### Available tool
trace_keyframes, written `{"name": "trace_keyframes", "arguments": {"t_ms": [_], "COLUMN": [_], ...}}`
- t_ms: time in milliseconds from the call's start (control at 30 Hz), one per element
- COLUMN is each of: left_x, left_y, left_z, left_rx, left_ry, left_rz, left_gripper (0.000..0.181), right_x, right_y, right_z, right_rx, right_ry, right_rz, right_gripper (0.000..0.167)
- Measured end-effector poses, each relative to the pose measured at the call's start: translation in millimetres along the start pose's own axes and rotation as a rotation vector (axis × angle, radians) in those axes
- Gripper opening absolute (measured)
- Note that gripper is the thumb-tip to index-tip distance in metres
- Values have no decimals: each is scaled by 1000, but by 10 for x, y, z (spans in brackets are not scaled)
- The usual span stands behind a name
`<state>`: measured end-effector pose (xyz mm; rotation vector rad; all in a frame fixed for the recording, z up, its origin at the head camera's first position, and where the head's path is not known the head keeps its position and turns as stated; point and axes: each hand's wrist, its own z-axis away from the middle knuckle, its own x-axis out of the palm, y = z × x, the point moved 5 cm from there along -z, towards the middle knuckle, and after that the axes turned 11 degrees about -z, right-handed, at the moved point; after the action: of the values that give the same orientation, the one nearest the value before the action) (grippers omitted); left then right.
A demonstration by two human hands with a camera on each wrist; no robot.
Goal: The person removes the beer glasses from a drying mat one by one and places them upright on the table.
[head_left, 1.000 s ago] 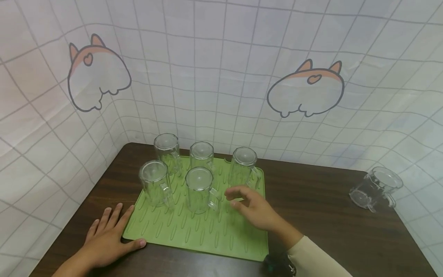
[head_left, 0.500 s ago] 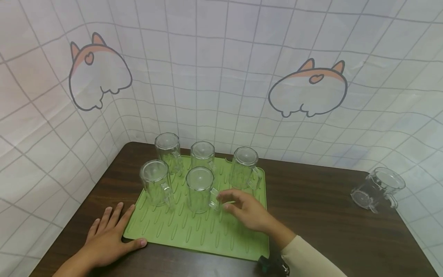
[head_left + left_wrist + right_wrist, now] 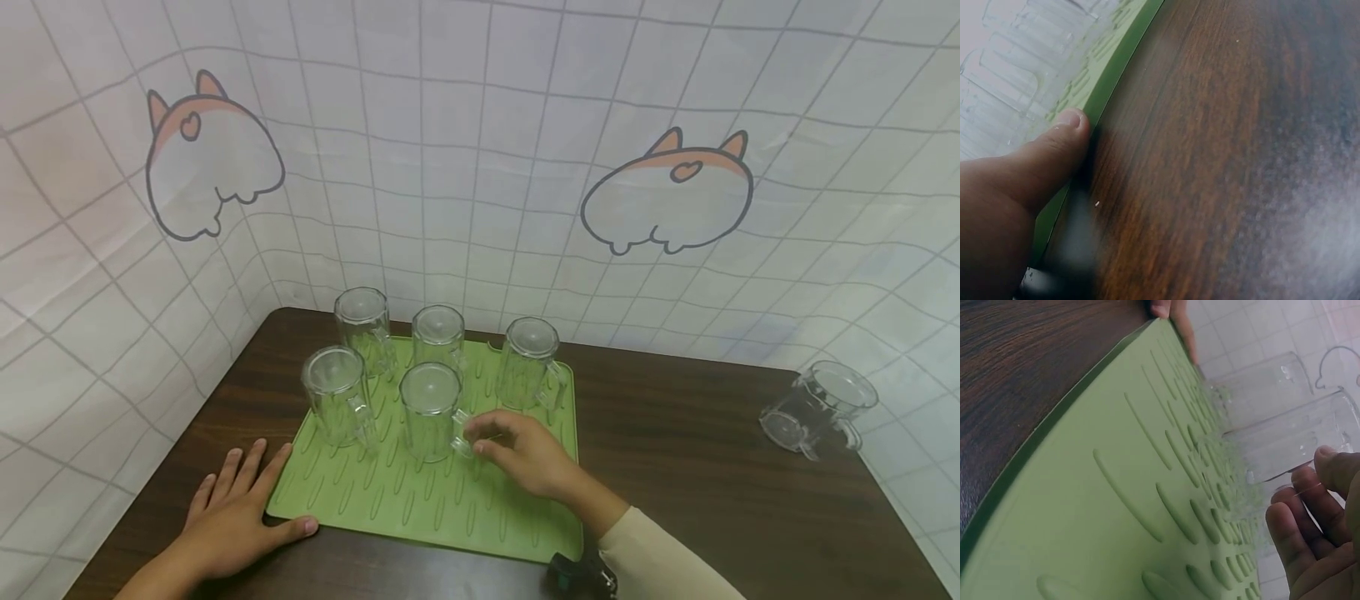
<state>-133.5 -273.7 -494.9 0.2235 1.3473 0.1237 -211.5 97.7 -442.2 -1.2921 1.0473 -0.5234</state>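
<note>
Several clear glass mugs stand upside down on a green ridged mat (image 3: 435,517). At the handle of the front middle mug (image 3: 431,417), my right hand (image 3: 521,454) has its thumb and curled fingers around the handle; the right wrist view shows the thumb (image 3: 1332,467) on one side and the fingers on the other. My left hand (image 3: 232,517) lies spread, palm down, at the mat's front left corner. Its thumb (image 3: 1063,134) rests along the mat's edge in the left wrist view. Another mug (image 3: 337,400) stands to the left of the gripped one.
Behind stand a back left mug (image 3: 362,325), a back middle mug (image 3: 438,329) and a back right mug (image 3: 528,362). One more glass mug (image 3: 817,408) is far right on the dark wooden table (image 3: 697,467). A grid-patterned cloth (image 3: 450,167) encloses the table's back and sides.
My right hand has moved left from open mat beside the front middle mug to its handle, and the fingers have closed around it. The left hand has stayed in place.
</note>
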Motion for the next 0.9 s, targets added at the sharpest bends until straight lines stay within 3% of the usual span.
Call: {"name": "trace_keyframes", "arguments": {"t_ms": [267,533,733,900], "left_x": [-11,5,-5,-5], "left_y": [12,-4,5,13], "left_z": [10,10,16,17], "left_rx": [-1,-6,-1,-1], "left_ry": [0,-2,6,7], "left_rz": [8,8,7,11], "left_gripper": [122,122,122,123], "right_x": [39,126,160,181], "right_y": [15,-23,7,16], "right_z": [-19,-11,-11,-4], "right_rx": [-3,-37,-52,-44], "right_ry": [22,-50,-73,-87], "right_rz": [-25,-133,-187,-214], "right_gripper": [13,13,18,12]}}
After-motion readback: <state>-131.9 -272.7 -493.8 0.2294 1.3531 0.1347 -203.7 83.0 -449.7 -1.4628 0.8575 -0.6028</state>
